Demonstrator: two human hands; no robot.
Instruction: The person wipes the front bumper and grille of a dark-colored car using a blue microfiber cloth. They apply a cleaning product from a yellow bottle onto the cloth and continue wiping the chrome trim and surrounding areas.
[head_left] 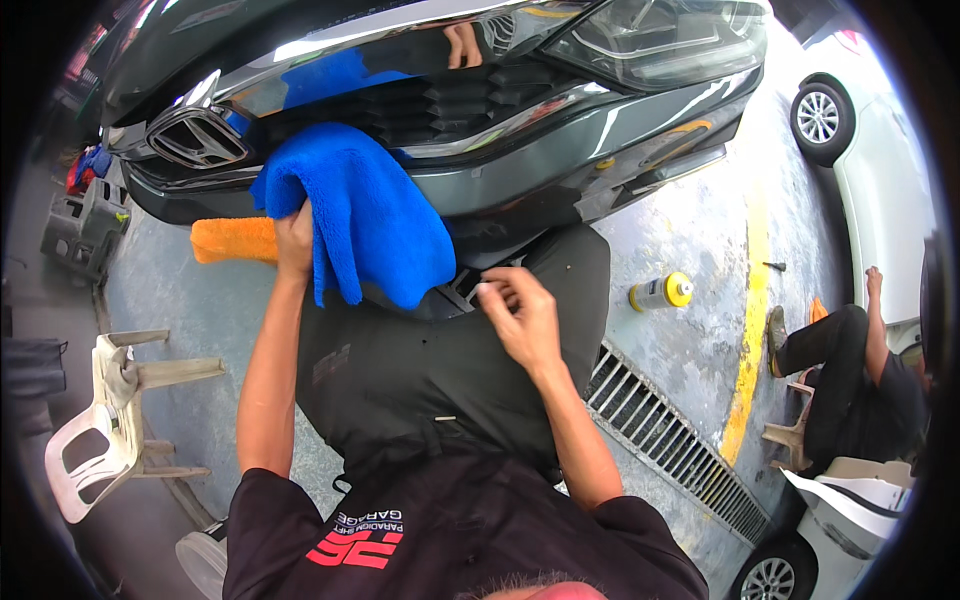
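The cloth (355,215) hangs on the car (480,120). A can (662,292) stands on the ground to the right, a chair (105,420) far left.

head view, steeply downward, close to bumper (560,170)

Blue cloth (360,215); orange cloth (233,240); dark grey bumper (560,160); yellow-capped can (661,292).
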